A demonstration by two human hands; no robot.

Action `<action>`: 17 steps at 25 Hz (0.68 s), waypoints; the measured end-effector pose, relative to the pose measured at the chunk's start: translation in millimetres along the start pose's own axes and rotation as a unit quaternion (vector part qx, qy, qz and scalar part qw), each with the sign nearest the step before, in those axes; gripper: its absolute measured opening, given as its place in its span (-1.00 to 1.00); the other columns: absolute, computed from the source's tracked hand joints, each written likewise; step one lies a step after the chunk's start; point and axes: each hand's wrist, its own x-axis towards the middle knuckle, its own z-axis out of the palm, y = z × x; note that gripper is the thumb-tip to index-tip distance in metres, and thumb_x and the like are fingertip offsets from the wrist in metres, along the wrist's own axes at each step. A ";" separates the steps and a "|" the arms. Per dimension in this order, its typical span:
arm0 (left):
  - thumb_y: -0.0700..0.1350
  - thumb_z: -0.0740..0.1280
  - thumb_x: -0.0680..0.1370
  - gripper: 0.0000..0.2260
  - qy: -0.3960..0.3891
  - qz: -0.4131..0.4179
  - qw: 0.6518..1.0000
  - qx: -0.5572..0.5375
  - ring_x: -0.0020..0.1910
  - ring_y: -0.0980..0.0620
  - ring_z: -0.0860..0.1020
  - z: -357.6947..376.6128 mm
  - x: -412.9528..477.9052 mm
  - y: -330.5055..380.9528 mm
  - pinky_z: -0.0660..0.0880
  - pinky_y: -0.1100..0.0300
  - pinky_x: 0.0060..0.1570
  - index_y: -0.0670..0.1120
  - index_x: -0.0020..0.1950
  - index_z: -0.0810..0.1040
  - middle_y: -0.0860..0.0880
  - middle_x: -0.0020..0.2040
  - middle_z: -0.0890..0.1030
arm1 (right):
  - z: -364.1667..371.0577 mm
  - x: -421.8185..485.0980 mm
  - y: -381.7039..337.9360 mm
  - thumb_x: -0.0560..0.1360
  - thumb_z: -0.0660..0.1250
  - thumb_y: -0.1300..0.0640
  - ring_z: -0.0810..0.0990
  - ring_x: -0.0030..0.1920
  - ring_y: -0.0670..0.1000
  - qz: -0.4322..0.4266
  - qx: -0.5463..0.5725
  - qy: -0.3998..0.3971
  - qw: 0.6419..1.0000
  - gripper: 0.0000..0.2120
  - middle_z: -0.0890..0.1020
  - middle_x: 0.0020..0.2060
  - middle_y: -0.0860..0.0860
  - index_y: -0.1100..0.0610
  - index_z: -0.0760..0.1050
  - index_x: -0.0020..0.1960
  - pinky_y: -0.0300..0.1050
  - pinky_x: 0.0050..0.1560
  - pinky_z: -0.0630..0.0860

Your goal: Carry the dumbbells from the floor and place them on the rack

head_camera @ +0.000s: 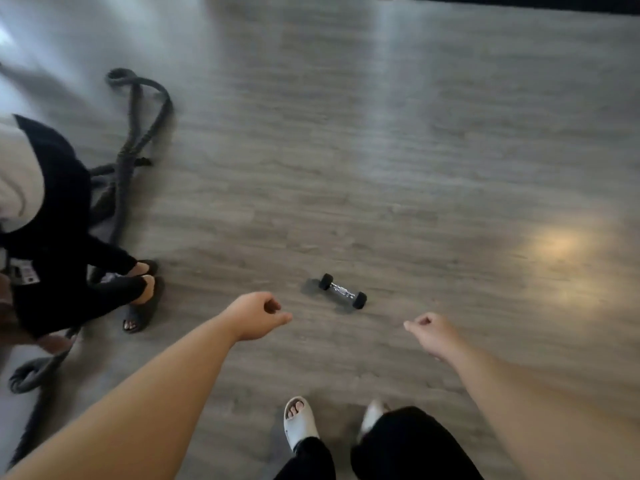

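Our hands hold nothing: the left hand is loosely curled with the fingers folded in toward the palm, and the right hand is curled the same way, neither one pinching or pressing anything. Both arms stretch forward and down, and the dumbbell lies on the floor just beyond and between the two hands, closer to the left one, untouched. It rests on its two dark ends with the shiny handle lying at a slant, one end farther from us than the other. Our feet in pale slippers stand on the near side of the dumbbell. To the left of the dumbbell another person in dark clothes stands in black sandals, and beyond them a thick dark rope trails across the floor. No rack shows here. We judge the step in hand is the reach, so we should bend low, uncurl one hand, turn it to match the slanted handle, and wrap the fingers fully round the middle before lifting.
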 end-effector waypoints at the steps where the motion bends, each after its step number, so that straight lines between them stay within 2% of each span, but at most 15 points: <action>1: 0.28 0.47 0.47 -0.59 -0.002 0.001 1.000 0.005 0.06 0.06 0.62 -11.0 25.2 5.0 0.49 0.19 0.05 0.04 0.17 0.65 0.08 0.06 0.67 | -0.9 16.6 -17.4 0.55 0.41 -0.18 0.63 0.10 0.15 -0.005 -0.009 -0.005 1.000 -0.65 0.63 0.04 0.04 0.07 0.55 0.15 0.01 0.15 0.53; 5: 0.25 0.48 0.48 -0.61 -0.004 -0.008 1.000 0.021 0.10 0.03 0.64 -48.0 130.0 23.3 0.51 0.17 0.13 0.02 0.15 0.67 0.04 0.07 0.69 | -22.0 103.8 -95.8 0.55 0.38 -0.17 0.55 0.02 0.09 -0.027 0.012 0.001 1.000 -0.65 0.59 0.01 0.01 0.06 0.53 0.18 -0.06 0.03 0.41; 8: 0.26 0.49 0.48 -0.64 0.001 -0.025 1.000 0.009 0.05 0.05 0.63 -59.1 200.2 31.7 0.49 0.18 0.06 0.04 0.11 0.65 0.07 0.03 0.69 | -26.8 166.8 -131.6 0.53 0.38 -0.20 0.57 -0.01 0.09 -0.008 0.041 0.009 0.999 -0.66 0.63 -0.02 0.00 0.04 0.53 0.12 -0.07 -0.05 0.39; 11: 0.24 0.51 0.46 -0.63 -0.037 -0.032 0.999 -0.007 0.03 0.08 0.63 -33.8 293.9 28.1 0.48 0.21 0.03 0.04 0.11 0.62 0.10 0.01 0.67 | 5.9 243.2 -129.7 0.53 0.40 -0.17 0.58 -0.05 0.08 0.023 0.034 -0.007 0.999 -0.65 0.64 -0.04 0.00 0.08 0.53 0.12 -0.09 -0.11 0.41; 13: 0.24 0.51 0.46 -0.61 -0.075 -0.031 0.997 -0.002 0.07 0.07 0.62 -3.8 364.5 18.2 0.47 0.21 0.08 0.05 0.15 0.59 0.11 0.02 0.64 | 41.8 301.5 -120.1 0.54 0.39 -0.18 0.59 -0.01 0.12 0.043 0.024 -0.018 0.999 -0.64 0.65 -0.02 0.02 0.08 0.52 0.14 -0.06 -0.02 0.46; 17: 0.27 0.52 0.43 -0.51 -0.116 -0.045 0.992 -0.015 0.08 0.05 0.61 67.8 502.9 3.6 0.50 0.14 0.11 0.05 0.23 0.56 0.07 0.09 0.63 | 113.9 413.4 -84.5 0.54 0.38 -0.24 0.57 0.02 0.12 0.087 0.012 -0.013 0.996 -0.52 0.61 -0.06 -0.01 0.06 0.49 0.29 -0.06 -0.01 0.40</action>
